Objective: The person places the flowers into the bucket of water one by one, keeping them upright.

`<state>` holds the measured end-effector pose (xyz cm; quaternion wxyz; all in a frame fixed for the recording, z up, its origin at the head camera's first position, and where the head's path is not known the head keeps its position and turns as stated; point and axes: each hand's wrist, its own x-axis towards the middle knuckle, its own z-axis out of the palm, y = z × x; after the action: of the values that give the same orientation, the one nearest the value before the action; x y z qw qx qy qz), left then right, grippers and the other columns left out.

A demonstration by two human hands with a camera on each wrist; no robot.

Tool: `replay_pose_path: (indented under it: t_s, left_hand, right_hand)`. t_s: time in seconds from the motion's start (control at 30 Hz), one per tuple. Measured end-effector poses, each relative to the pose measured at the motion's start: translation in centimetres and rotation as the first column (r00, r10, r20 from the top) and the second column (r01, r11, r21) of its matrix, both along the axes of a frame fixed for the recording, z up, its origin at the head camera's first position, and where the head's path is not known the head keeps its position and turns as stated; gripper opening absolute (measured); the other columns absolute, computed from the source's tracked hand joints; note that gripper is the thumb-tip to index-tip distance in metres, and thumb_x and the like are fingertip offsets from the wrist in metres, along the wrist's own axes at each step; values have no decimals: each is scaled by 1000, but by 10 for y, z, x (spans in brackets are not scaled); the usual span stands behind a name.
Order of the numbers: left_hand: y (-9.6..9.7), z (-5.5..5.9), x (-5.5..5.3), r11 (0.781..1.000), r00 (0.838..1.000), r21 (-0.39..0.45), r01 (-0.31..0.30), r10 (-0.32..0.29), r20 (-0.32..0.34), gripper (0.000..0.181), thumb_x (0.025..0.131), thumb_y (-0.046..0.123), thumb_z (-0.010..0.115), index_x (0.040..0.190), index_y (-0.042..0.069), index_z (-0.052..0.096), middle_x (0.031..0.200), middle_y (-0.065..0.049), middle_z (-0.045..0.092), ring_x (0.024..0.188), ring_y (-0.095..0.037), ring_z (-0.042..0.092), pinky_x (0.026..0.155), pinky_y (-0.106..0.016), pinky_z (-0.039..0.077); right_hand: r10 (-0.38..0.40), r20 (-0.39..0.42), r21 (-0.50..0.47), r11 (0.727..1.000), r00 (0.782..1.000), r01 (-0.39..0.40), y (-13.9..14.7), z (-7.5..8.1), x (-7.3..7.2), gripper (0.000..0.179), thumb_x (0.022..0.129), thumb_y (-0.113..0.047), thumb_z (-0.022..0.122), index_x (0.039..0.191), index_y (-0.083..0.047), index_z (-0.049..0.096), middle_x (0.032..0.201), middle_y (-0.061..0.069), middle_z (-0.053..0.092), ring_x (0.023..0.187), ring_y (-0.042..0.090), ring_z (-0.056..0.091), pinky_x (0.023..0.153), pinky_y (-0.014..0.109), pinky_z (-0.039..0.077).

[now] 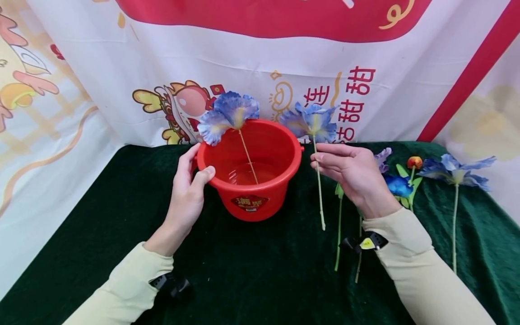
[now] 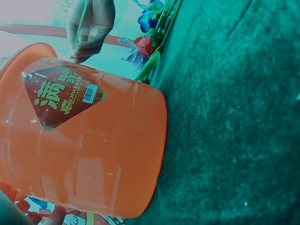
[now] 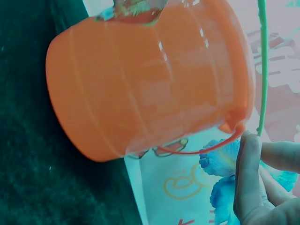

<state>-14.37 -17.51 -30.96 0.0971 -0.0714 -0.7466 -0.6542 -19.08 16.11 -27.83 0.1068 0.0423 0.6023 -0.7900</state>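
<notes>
Drapery [image 1: 101,76] with cartoon prints rises at left and along the back of a dark green velvet surface [image 1: 252,271], where a person's left hand [image 1: 184,194] grips the rim of a red bucket [image 1: 278,194]. One blue flower [image 1: 233,113] leans inside, its bloom above the rim. Just right of the bucket, a second blue flower [image 1: 310,122] stands upright, stem pinched in the right hand [image 1: 357,176]; farther right, more flowers [image 1: 457,171] lie on the velvet, below a red stripe [image 1: 469,72]

A white printed backdrop [image 1: 231,58] hangs behind a dark green cloth [image 1: 252,271]
</notes>
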Motion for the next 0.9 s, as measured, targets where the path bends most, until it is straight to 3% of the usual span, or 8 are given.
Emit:
replay_pose_path:
  t_s: [0.4, 0.9]
  left_hand:
    - [0, -1, -1, 1000, 1000, 7, 3, -2, -8, 62, 108, 16, 48, 166, 17, 26, 165, 1, 39, 147, -25, 45, 106, -19, 54]
    - [0, -1, -1, 1000, 1000, 2, 5, -5, -17, 62, 108, 17, 49, 165, 17, 26, 165, 2, 39, 147, -23, 45, 105, -17, 54]
  right_hand:
    - [95, -75, 68, 994, 993, -90, -12, 12, 14, 48, 97, -11, 76, 143, 0, 63, 111, 2, 82, 93, 14, 81, 91, 26, 63]
    - [110, -75, 95, 990, 991, -103, -16, 13, 15, 51, 99, -9, 74, 147, -1, 60, 115, 0, 82, 100, 15, 81, 93, 26, 62]
